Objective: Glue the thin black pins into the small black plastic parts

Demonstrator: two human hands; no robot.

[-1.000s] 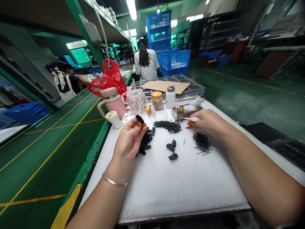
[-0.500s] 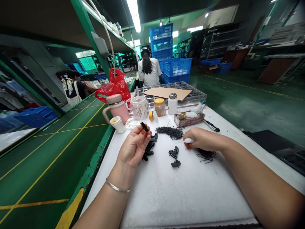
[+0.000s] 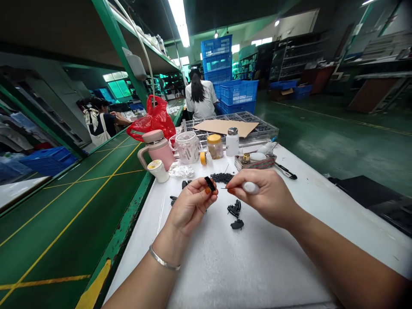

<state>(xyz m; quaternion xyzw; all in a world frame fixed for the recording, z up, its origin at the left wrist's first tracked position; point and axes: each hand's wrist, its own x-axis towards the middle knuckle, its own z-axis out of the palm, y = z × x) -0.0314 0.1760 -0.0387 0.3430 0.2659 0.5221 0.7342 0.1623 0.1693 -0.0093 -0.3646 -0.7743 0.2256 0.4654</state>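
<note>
My left hand (image 3: 189,204) is closed in a pinch on a small black plastic part (image 3: 210,183), tilted above the table. Just to its right, my right hand (image 3: 265,193) pinches a thin dark pin (image 3: 223,188), which points left towards the part with a small gap between them. A white, rounded tool (image 3: 251,187) is also tucked in my right hand; most of it is hidden by the fingers. Below the hands lie a few black plastic parts (image 3: 237,224). Behind them spreads a heap of small black rings (image 3: 222,177), partly covered by my right hand.
Along the back stand a pink mug (image 3: 161,150), a clear tub (image 3: 187,148), a yellow-lidded jar (image 3: 214,148), a white bottle (image 3: 232,143) and a small box (image 3: 257,162). A black-handled cutter (image 3: 286,171) lies right. Beyond, a person (image 3: 201,96) sits near blue crates (image 3: 238,92).
My right hand has come up and left from the pile of black pins, now with a pin at its fingertips. My left hand has moved slightly right and down with the black part.
</note>
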